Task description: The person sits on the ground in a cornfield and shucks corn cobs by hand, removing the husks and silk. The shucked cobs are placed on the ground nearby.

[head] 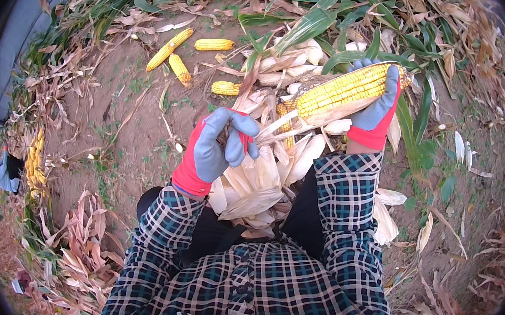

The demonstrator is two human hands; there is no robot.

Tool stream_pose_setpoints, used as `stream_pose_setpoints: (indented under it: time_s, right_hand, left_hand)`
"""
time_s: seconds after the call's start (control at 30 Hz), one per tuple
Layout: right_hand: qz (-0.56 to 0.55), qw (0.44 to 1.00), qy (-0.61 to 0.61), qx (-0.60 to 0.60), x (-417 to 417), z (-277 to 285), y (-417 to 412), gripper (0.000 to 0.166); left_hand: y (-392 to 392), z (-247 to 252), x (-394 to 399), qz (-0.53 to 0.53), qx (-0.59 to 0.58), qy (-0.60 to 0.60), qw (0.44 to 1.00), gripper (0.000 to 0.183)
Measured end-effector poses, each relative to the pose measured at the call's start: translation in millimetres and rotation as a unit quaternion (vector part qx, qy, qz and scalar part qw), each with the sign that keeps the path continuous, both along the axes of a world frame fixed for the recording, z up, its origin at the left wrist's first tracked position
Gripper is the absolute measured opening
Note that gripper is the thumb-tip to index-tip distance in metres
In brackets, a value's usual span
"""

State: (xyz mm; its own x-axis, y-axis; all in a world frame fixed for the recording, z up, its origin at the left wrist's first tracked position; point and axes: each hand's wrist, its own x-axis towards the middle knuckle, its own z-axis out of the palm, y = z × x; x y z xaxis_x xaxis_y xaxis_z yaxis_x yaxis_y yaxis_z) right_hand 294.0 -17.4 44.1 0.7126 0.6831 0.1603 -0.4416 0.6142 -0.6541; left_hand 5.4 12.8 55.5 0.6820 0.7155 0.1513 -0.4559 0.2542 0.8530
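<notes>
My right hand [377, 110], in a grey-coated glove with a red cuff, grips a large yellow corn cob [349, 91]. Pale husk [338, 113] still lies along the cob's underside, and strips of it trail down to the left. Those strips reach the curled fingers of my left hand [224, 143], gloved alike, which pinches the husk; its fingertips partly hide the hold. Between and below both hands spreads a heap of dry husks [254, 183]. Another cob [286, 119] shows partly among the husks beneath the held one.
Several bare cobs lie on the soil, among them a long cob [170, 49] and a short one [213, 44]. Cut stalks with green leaves [312, 25] stretch across the far side. At far left, a person [6, 173] is beside a cob pile [35, 164].
</notes>
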Motion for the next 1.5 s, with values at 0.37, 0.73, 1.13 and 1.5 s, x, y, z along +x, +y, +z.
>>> stream_pose_setpoints:
  time_s: [0.37,0.73,1.13,1.5]
  right_hand:
    - [-0.016,0.941,-0.288,-0.177,-42,-11,-2,0.060]
    - [0.185,0.957,-0.193,-0.111,-123,-32,14,0.045]
    - [-0.002,0.908,-0.401,-0.120,-126,-26,12,0.034]
    - [0.214,0.950,-0.216,-0.067,-114,12,-1,0.036]
  left_hand:
    - [14,-17,1,0.120,0.081,0.234,0.961,0.046]
    - [-2,-41,25,0.111,0.162,0.266,0.944,0.105]
    - [-3,-45,13,0.054,0.036,0.201,0.978,0.083]
    - [-8,-32,11,0.003,0.001,0.195,0.981,0.075]
